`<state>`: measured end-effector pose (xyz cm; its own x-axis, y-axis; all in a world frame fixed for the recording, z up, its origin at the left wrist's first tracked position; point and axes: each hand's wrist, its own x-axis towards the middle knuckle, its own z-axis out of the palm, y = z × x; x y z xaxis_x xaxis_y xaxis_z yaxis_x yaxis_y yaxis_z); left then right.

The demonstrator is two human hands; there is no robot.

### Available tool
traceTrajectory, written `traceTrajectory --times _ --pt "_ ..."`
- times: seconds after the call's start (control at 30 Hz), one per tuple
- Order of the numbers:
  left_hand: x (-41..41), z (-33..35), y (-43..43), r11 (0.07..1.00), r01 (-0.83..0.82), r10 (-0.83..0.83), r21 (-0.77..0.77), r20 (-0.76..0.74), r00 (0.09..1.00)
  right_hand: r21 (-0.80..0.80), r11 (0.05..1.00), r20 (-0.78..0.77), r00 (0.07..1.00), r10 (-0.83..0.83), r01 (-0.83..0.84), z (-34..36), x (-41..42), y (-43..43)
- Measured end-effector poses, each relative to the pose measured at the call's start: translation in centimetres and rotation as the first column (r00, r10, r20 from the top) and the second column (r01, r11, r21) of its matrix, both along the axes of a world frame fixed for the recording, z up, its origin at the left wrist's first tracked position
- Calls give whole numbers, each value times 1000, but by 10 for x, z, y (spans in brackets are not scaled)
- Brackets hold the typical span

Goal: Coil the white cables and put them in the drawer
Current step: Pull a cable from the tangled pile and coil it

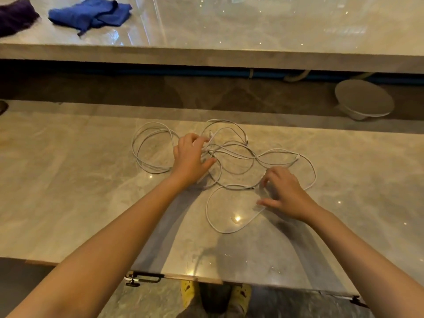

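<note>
White cables (231, 154) sprawl tangled mid-bench (68, 180), well clear of its edges — how many, I cannot tell. Left hand (191, 158) fingers pinch strands; right hand (283, 195) fingers curl, spread, touching one loop.

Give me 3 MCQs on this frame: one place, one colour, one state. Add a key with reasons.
1. Where do the white cables lie?
A. on the upper shelf
B. on the near marble counter
C. on the floor

2. What colour is the cloth right of the purple one?
A. blue
B. red
C. yellow

3. What state are the cables in?
A. tied in neat coils
B. a loose tangle
C. hanging off the edge

Key:
1 B, the loops sprawl on the counter under both hands.
2 A, the cloth on the upper shelf is blue.
3 B, the strands cross in uneven loops; the left hand and right hand have fingers on them.
</note>
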<state>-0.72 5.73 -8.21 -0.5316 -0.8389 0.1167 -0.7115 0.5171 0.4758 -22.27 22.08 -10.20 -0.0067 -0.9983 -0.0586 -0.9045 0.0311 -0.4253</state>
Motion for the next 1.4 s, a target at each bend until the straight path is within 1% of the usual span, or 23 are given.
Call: traceTrajectory --times 0.07,0.1,0.13,0.17,0.2,0.27,0.3,0.33,0.37,0.5,0.63,0.77,0.87,0.9,0.97,1.0,1.03,1.1,1.17,1.23,1.3,1.33,1.4 --pt "-1 5 17 995 -3 -16 -96 -198 980 135 983 -69 988 135 -125 -4 -2 8" --pt "-2 5 26 992 23 -55 -123 -262 964 168 974 -91 982 168 -151 -6 -2 9" --pt "-4 5 35 991 81 -110 -106 -299 948 176 971 -91 980 177 -159 -7 -2 9" --pt "-6 2 44 985 168 -169 -30 -318 933 164 974 -64 983 170 -158 -7 -1 9" --pt "-8 0 53 958 270 -228 98 -315 921 142 979 -3 989 150 -148 -3 1 7" --pt "-12 -5 66 819 430 -332 381 -296 895 95 992 194 979 62 -82 13 3 1" --pt "-13 -7 70 747 467 -355 472 -311 882 63 997 274 962 21 -40 23 2 -2" --pt "-15 -5 73 698 479 -343 532 -339 876 16 1000 308 951 -3 -2 35 1 -6" --pt "-16 -1 74 680 471 -313 562 -359 879 -37 999 308 951 -17 30 47 0 -10" --pt "-17 36 60 737 385 -173 555 -397 902 -246 953 320 943 -91 175 89 -15 -26" --pt "-13 82 32 717 410 -40 564 -554 832 -384 837 474 862 -183 389 126 -35 -36" --pt "-12 108 11 677 484 -31 554 -636 771 -423 776 520 827 -215 468 148 -46 -46" --pt "-8 121 1 641 544 -20 542 -696 717 -461 683 581 774 -250 567 162 -56 -52" --pt "-6 125 -2 628 569 -17 532 -721 692 -459 670 585 766 -266 583 166 -59 -53" --pt "-5 136 -4 589 634 -14 501 -778 628 -417 706 541 780 -314 573 167 -63 -56" --pt "-5 142 -3 583 652 -17 485 -795 607 -368 754 494 801 -338 545 167 -63 -57" --pt "-8 148 -2 595 646 -23 478 -794 608 -307 811 435 831 -346 498 166 -60 -57" --pt "-16 159 1 677 560 -49 479 -729 683 -214 914 335 905 -261 343 167 -49 -58" --pt "-24 165 4 762 452 -88 463 -617 782 -176 971 321 942 -98 161 172 -33 -59" --pt "-30 169 6 798 389 -89 460 -549 831 -174 984 336 942 19 42 182 -19 -62" --pt "-29 170 5 797 361 -27 485 -567 823 -212 977 364 929 65 14 191 -9 -65" --pt "-26 169 3 775 376 4 508 -600 800 -255 966 398 915 64 43 195 -6 -67" --pt "-16 167 0 682 490 27 543 -688 725 -345 922 508 861 24 178 200 -6 -73"
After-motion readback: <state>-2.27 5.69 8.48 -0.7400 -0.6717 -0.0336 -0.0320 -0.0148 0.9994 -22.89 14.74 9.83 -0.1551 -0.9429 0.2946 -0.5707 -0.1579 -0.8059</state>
